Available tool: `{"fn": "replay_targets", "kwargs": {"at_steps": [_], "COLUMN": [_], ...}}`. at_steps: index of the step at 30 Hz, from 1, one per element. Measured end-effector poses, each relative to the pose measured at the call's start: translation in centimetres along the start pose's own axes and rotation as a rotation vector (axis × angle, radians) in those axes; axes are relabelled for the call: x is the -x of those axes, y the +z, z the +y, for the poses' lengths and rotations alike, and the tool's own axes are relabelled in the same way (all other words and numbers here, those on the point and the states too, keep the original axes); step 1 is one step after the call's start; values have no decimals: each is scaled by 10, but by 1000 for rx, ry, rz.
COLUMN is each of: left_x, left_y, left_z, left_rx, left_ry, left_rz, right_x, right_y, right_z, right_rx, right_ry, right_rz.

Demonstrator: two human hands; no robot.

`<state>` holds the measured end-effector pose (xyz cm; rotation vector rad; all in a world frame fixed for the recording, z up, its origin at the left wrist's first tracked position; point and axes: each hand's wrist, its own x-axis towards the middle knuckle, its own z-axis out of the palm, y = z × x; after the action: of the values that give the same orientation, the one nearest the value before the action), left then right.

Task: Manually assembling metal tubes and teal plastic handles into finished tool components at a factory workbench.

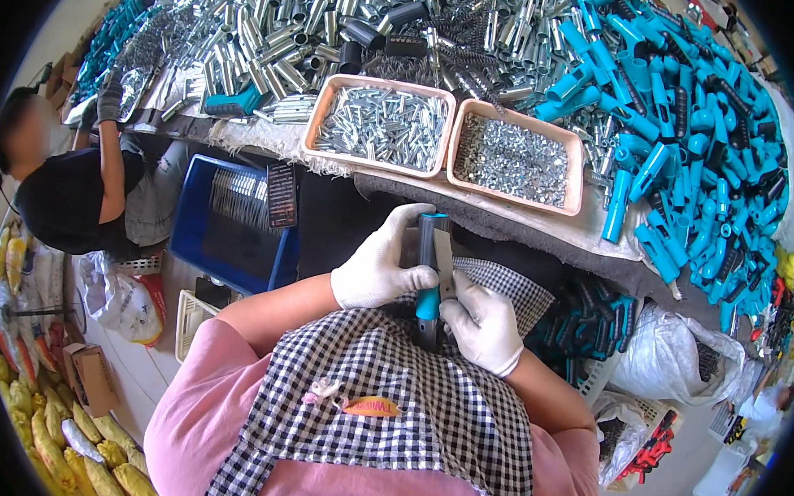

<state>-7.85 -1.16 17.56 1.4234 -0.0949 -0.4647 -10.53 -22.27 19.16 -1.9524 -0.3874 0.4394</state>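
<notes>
Upright in front of my apron is a teal-and-black tool handle [427, 302], with a flat grey metal piece along its right side. My left hand [380, 267], in a white glove, wraps around the handle, thumb across its front. Lower on the right, my gloved right hand [484, 326] has its fingers curled against the same piece; its fingertips are partly hidden. Just beyond my hands, at the bench edge, sit a tray of small metal pins [450, 125] and a tray of small metal parts [578, 168].
Teal handles [662, 163] lie heaped at the right of the bench, metal tubes [268, 48] at the back. A blue crate [187, 228] stands left of me, near a co-worker [77, 186]. Black-and-teal handles [590, 325] and a white sack [670, 352] are at right.
</notes>
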Motion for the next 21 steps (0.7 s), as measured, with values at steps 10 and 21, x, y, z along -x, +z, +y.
{"fn": "replay_targets", "kwargs": {"at_steps": [10,21], "left_x": [-3,-11], "left_y": [1,-6], "left_z": [-6,-4], "left_rx": [-23,-65], "left_ry": [-49,4], "left_rz": [-56,-63], "right_x": [6,5], "right_y": [-4,6], "right_z": [12,27], "right_rx": [-124,-73], "right_ry": [16,-74], "right_rz": [-83,-53]}}
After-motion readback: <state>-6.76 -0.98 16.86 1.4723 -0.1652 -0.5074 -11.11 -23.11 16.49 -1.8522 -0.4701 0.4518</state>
